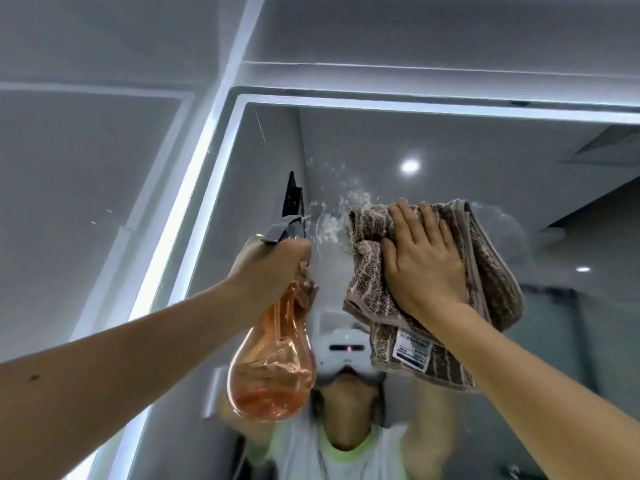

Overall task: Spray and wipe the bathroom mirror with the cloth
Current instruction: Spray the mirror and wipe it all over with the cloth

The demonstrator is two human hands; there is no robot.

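The bathroom mirror (485, 174) fills the right and centre of the view, framed by a lit white strip. My left hand (273, 268) grips the neck of an orange see-through spray bottle (270, 368) with a grey nozzle pointing at the glass. White spray droplets (329, 223) cling to the mirror just beyond the nozzle. My right hand (422, 258) lies flat with spread fingers, pressing a brown striped cloth (491, 282) with a white label against the glass, to the right of the droplets.
A glowing light strip (194, 188) runs along the mirror's left and top edges. Grey wall panels (86, 168) lie to the left. The mirror reflects a person's torso, a ceiling lamp (409, 165) and a vent.
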